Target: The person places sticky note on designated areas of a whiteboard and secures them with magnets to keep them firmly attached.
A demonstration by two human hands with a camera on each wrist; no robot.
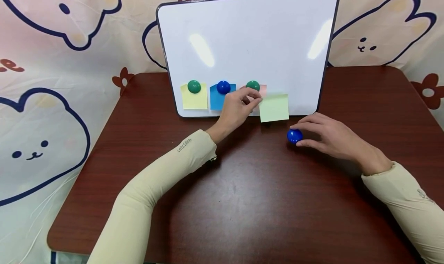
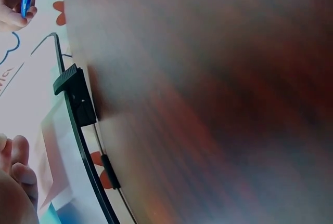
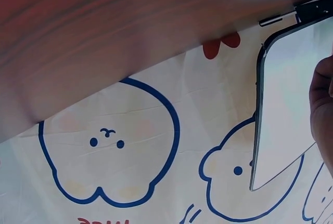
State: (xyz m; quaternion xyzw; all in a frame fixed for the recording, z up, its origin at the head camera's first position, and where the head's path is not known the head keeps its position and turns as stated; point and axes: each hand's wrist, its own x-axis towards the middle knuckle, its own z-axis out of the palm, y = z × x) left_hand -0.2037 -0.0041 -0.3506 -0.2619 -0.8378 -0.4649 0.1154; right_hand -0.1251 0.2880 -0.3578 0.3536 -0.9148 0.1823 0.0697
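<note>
My left hand pinches a pale green sticky note by its upper left corner, at the lower right of the whiteboard. Between the thumb and fingers of my right hand is a round blue magnet, low over the table and right of the note. A yellow note under a green magnet, a blue note under another blue magnet, and a pink note under a second green magnet sit along the board's lower part. The left hand partly covers the blue and pink notes.
The dark-framed whiteboard leans back on a brown wooden table. A black clip-like foot holds its lower edge in the left wrist view. Behind hangs a cloth printed with cartoon animals.
</note>
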